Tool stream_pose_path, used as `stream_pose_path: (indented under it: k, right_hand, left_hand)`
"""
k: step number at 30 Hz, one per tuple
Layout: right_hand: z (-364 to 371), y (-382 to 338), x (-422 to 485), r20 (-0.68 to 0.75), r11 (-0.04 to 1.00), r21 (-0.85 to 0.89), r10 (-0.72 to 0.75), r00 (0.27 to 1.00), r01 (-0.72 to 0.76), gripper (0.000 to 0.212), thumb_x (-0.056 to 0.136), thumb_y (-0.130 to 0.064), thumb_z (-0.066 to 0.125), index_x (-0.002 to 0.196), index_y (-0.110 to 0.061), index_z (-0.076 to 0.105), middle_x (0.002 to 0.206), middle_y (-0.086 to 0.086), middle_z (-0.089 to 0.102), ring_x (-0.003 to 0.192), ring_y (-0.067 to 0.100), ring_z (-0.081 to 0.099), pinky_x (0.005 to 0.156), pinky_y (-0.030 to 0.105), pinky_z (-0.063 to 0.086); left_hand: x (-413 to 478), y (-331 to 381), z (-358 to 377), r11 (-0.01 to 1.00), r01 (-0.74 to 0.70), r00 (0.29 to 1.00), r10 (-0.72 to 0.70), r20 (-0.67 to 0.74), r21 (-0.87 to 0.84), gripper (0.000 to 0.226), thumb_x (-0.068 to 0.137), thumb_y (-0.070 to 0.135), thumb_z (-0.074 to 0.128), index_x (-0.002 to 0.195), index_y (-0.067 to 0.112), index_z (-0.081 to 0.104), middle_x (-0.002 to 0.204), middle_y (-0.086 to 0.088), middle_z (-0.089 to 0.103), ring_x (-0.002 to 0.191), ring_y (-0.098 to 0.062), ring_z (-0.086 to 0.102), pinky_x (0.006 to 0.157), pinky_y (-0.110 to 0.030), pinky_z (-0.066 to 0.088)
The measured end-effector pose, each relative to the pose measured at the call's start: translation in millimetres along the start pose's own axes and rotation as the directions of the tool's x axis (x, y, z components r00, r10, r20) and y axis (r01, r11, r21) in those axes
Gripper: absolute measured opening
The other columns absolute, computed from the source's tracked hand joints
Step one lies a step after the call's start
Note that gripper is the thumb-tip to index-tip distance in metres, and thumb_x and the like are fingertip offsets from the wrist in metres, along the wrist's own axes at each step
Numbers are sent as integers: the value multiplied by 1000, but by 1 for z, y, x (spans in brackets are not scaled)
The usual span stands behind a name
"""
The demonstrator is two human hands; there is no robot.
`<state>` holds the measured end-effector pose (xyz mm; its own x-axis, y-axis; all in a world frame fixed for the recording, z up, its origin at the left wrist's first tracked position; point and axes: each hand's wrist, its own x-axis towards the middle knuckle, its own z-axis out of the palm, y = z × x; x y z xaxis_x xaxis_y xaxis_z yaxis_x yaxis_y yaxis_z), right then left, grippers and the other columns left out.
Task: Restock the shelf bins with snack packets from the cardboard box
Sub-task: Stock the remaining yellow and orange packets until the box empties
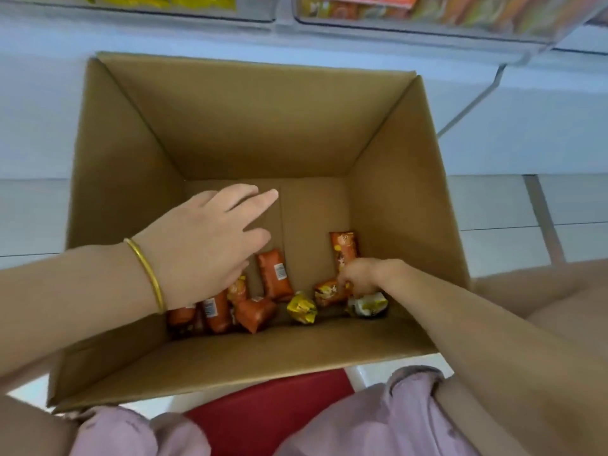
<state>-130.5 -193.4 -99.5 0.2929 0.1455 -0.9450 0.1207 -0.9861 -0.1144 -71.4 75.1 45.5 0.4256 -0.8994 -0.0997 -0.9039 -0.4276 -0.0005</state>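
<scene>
you wear a thin, plain gold bangle (146,274) round the wrist behind your left hand (204,245), at nine o'clock. both forearms are bare. at six o'clock, loose pale pink-mauve cloth (362,429) covers your lap, and at five o'clock it bunches into a gathered, puckered hem (414,375) over the right thigh.

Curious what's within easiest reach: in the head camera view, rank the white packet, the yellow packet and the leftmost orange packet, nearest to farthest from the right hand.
1. White packet: just beside the right hand, in the near right corner of the box.
2. Yellow packet: further left, along the near wall.
3. Leftmost orange packet: near left corner.
</scene>
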Motion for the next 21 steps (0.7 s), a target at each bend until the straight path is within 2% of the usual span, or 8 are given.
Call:
stream_pose_path:
  k: [4, 10, 12, 14, 16, 17, 19, 21]
  right_hand:
    - [21, -2, 10, 213, 992, -123, -11, 977, 38, 46, 94, -6, 51, 136, -23, 53, 139, 2, 49, 122, 24, 50, 88, 28, 42]
    - [30, -4, 13, 164, 997, -75, 31, 986, -19, 32, 90, -15, 58, 122, -11, 59, 126, 9, 57, 104, 22, 56, 76, 28, 41]
    - [22, -3, 7, 132, 999, 18, 30, 991, -33, 30, 88, -13, 61, 118, -10, 61, 125, 7, 58, 110, 23, 56, 77, 29, 44]
    - [1, -2, -4, 84, 967, 250, 21, 996, -42, 29, 88, -18, 60, 117, -14, 61, 123, 5, 57, 105, 21, 55, 77, 30, 46]
    - [-28, -3, -23, -41, 850, 525, -5, 999, 26, 20, 88, -17, 55, 106, -24, 60, 117, 5, 56, 95, 18, 54, 70, 29, 46]
    - [-42, -6, -36, -113, 741, 664, -28, 993, 97, 19, 87, -13, 52, 100, -24, 60, 112, 5, 56, 90, 18, 54, 67, 29, 45]
    - [-66, -13, -63, -231, 423, 870, -106, 967, 254, 22, 86, -6, 45, 97, -19, 59, 105, 7, 57, 88, 20, 58, 63, 29, 49]
    - [-83, -21, -85, -351, 135, 916, -187, 917, 378, 18, 85, -8, 46, 99, -14, 55, 106, 13, 57, 92, 26, 61, 63, 31, 54]
  left_hand:
    - [7, 0, 2, 1000, -22, 999, 22, 24, 3, 36, 61, 25, 77, 95, 14, 74, 131, -22, 55, 117, -39, 55, 79, -48, 54]
    - [15, 0, 6, 1000, -20, 998, 19, 65, 8, 34, 58, 25, 81, 89, 14, 75, 129, -22, 57, 114, -38, 58, 76, -46, 55]
    - [15, -1, 7, 1000, -10, 996, 9, 88, 6, 34, 57, 26, 81, 88, 15, 75, 128, -21, 57, 114, -37, 58, 75, -45, 55]
    - [15, -2, 5, 1000, 14, 993, -12, 114, -13, 37, 58, 27, 82, 93, 16, 74, 130, -21, 56, 114, -36, 58, 76, -44, 55]
    - [19, 0, 2, 999, 38, 991, -35, 127, -20, 48, 75, 31, 73, 121, 19, 62, 146, -18, 39, 129, -33, 44, 91, -42, 49]
    - [20, -1, 4, 998, 65, 989, -61, 135, -24, 55, 87, 35, 60, 138, 23, 44, 155, -14, 23, 139, -28, 30, 103, -40, 40]
    - [24, -1, -4, 981, 170, 940, -131, 314, -98, 65, 96, 43, 44, 150, 26, 12, 159, -3, 3, 144, -21, 11, 114, -34, 26]
    - [30, -2, -12, 932, 262, 917, -160, 365, -250, 78, 91, 50, 49, 151, 24, 6, 158, 0, 8, 143, -19, 12, 115, -34, 25]
